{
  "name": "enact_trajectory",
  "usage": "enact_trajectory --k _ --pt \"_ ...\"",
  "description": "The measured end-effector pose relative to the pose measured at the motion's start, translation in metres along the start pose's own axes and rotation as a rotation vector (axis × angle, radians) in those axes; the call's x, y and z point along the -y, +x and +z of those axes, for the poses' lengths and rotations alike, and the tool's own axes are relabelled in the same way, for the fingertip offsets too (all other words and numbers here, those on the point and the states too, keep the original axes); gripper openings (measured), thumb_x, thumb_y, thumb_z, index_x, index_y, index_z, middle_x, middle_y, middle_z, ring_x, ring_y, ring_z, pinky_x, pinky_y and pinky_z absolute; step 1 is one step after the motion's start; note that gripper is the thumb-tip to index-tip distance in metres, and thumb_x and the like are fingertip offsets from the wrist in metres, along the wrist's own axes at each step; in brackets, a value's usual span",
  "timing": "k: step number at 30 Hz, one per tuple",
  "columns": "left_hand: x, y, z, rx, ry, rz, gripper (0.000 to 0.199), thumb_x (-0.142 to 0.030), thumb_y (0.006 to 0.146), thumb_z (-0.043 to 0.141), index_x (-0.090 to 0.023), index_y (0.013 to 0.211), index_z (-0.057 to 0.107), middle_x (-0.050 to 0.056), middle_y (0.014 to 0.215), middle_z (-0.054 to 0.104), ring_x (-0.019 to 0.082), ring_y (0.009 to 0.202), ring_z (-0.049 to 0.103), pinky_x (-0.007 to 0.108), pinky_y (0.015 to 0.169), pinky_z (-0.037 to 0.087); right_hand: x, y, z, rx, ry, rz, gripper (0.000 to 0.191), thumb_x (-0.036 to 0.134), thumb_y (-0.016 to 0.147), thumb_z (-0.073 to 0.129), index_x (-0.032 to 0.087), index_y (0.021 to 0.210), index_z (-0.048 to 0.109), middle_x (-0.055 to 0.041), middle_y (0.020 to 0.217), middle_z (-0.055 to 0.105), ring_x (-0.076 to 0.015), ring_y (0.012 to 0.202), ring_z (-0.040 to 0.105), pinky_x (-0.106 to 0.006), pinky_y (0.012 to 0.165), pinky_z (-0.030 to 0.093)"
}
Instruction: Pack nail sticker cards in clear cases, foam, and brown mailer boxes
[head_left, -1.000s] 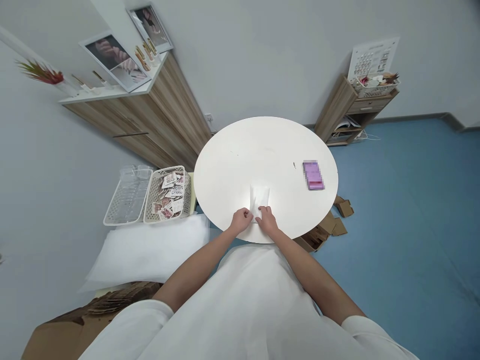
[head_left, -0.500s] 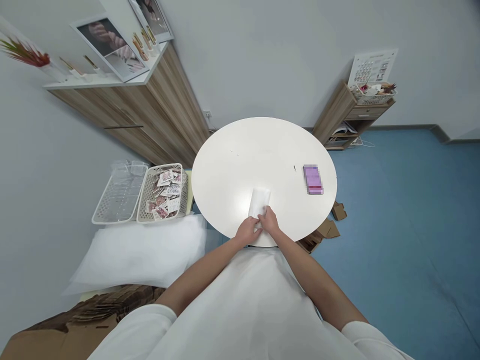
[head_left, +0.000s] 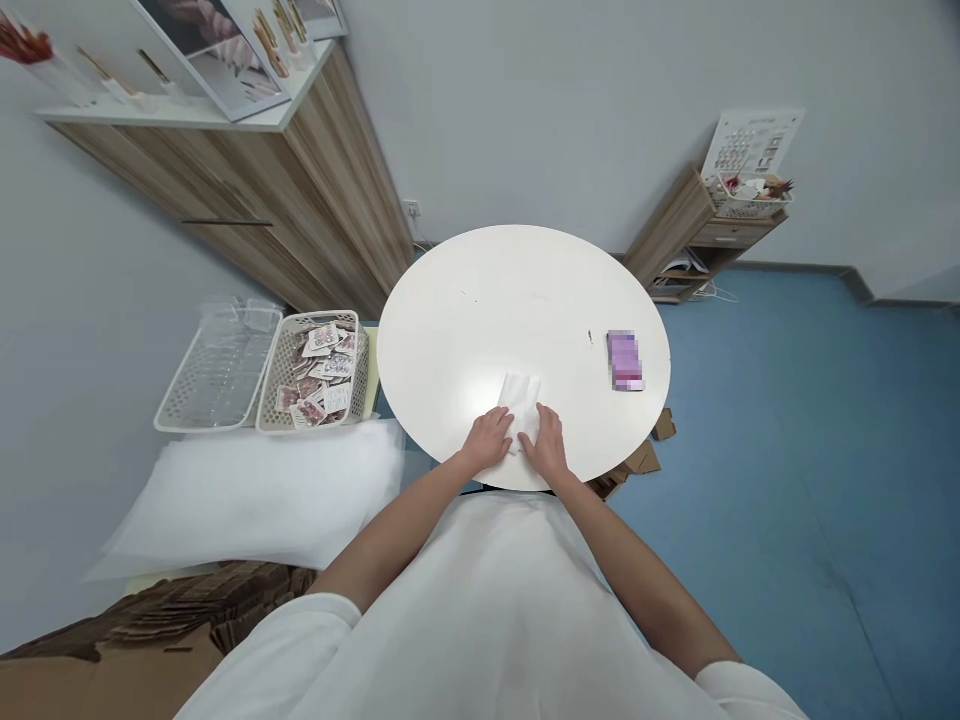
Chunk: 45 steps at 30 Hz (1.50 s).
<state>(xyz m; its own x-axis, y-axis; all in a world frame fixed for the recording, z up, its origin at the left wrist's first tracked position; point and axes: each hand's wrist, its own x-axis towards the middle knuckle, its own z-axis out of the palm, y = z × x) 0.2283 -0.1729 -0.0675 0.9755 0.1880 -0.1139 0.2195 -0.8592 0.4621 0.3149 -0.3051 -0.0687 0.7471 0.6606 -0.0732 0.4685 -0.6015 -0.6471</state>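
Observation:
A folded white wrapping sheet (head_left: 521, 392) lies near the front edge of the round white table (head_left: 450, 330). My left hand (head_left: 489, 438) holds its left edge, thumb toward the near end. On the other side my right hand (head_left: 547, 447) grips the right edge, with thumb and fingers apart around it. The hands are separate, with the sheet between them. Whether anything is inside the folds is hidden. To the right on the tabletop sits a purple item (head_left: 625, 360), blurred by pixels.
Left of the table stand a basket of printed packets (head_left: 360, 370) and a basket of clear plastic pieces (head_left: 169, 410). White sheets (head_left: 277, 490) are stacked in front, above folded cardboard (head_left: 112, 680). Cardboard boxes (head_left: 641, 458) lie beneath the table's right side. Wooden cabinets (head_left: 345, 170) line the wall.
My hands have moved apart, from nearly touching at the sheet's near end to its two sides. The sheet's far end looks more creased. The view has shifted slightly.

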Motion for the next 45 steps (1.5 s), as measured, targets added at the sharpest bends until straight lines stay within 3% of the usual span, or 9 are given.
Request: enact_trajectory --k 3,6,13,17,22,25,29,37,45 --pt "0.001 0.001 -0.004 0.026 0.007 0.008 0.045 -0.025 0.077 0.046 -0.019 0.121 0.039 0.01 0.133 0.038 0.025 0.124 0.031 0.041 0.099 0.028 -0.001 -0.004 -0.003 0.233 -0.145 -0.188 0.076 0.042 0.07 0.056 0.013 0.133 0.023 -0.0149 0.14 0.023 -0.0273 0.13 0.019 -0.041 0.103 0.024" --pt "0.003 0.005 -0.012 0.072 -0.014 0.022 0.047 -0.032 0.077 0.046 -0.019 0.121 0.037 0.01 0.133 0.038 0.025 0.124 0.032 0.041 0.097 0.03 -0.002 0.002 -0.003 0.401 -0.277 -0.21 0.096 0.04 0.06 0.066 0.01 0.136 0.016 -0.0168 0.143 0.015 -0.0295 0.131 0.014 -0.041 0.102 0.024" --pt "0.009 0.001 -0.026 0.174 -0.088 0.095 0.073 -0.051 0.058 0.063 -0.02 0.119 0.038 0.01 0.124 0.045 0.029 0.113 0.04 0.04 0.09 0.035 0.002 0.004 -0.008 0.426 -0.358 -0.234 0.071 0.026 0.071 0.05 0.009 0.134 0.023 -0.0182 0.138 0.028 -0.0286 0.127 0.024 -0.041 0.099 0.029" --pt "0.011 -0.025 -0.015 0.173 -0.121 0.11 0.056 -0.031 0.064 0.06 -0.019 0.115 0.041 0.008 0.112 0.053 0.025 0.103 0.048 0.037 0.087 0.037 -0.005 -0.018 -0.014 0.509 -0.253 -0.304 0.066 0.025 0.07 0.046 0.007 0.132 0.029 -0.0175 0.137 0.031 -0.0276 0.127 0.025 -0.042 0.102 0.025" --pt "0.005 -0.044 0.002 0.039 -0.281 0.069 0.039 -0.019 0.07 0.051 -0.022 0.109 0.048 0.006 0.112 0.053 0.021 0.101 0.049 0.036 0.087 0.038 -0.007 -0.026 -0.022 0.498 -0.108 -0.21 0.058 0.022 0.07 0.046 0.013 0.126 0.039 -0.0135 0.134 0.034 -0.0256 0.124 0.027 -0.041 0.099 0.029" --pt "0.003 -0.039 0.003 -0.057 -0.361 -0.006 0.032 -0.027 0.075 0.049 -0.022 0.107 0.053 0.007 0.11 0.051 0.021 0.101 0.048 0.035 0.087 0.04 0.003 -0.009 -0.03 0.506 -0.063 -0.088 0.036 0.021 0.07 0.046 0.017 0.105 0.054 -0.0099 0.118 0.046 -0.0242 0.111 0.041 -0.038 0.09 0.038" --pt "0.002 -0.027 0.001 -0.026 -0.462 -0.161 0.027 -0.032 0.08 0.043 -0.022 0.103 0.055 0.005 0.094 0.054 0.018 0.086 0.054 0.032 0.076 0.044 0.014 0.019 -0.039 0.583 0.065 0.033 0.022 0.023 0.076 0.038 0.019 0.088 0.056 -0.0056 0.096 0.056 -0.02 0.086 0.053 -0.033 0.074 0.045" --pt "-0.003 -0.017 0.012 -0.169 -0.536 -0.492 0.04 -0.025 0.08 0.044 -0.018 0.119 0.038 0.007 0.103 0.053 0.014 0.074 0.057 0.031 0.072 0.047 0.005 0.043 -0.016 0.361 0.037 0.097 0.041 0.032 0.082 0.034 0.017 0.119 0.039 -0.0084 0.106 0.053 -0.0208 0.095 0.051 -0.036 0.084 0.041" --pt "-0.022 -0.02 0.004 -0.168 -0.14 -0.382 0.039 -0.019 0.08 0.042 -0.024 0.118 0.043 0.01 0.124 0.037 0.025 0.11 0.042 0.039 0.085 0.041 -0.005 0.017 -0.006 0.143 0.092 0.005 0.033 0.033 0.083 0.034 0.018 0.113 0.041 -0.0101 0.111 0.041 -0.0208 0.099 0.046 -0.037 0.082 0.043"
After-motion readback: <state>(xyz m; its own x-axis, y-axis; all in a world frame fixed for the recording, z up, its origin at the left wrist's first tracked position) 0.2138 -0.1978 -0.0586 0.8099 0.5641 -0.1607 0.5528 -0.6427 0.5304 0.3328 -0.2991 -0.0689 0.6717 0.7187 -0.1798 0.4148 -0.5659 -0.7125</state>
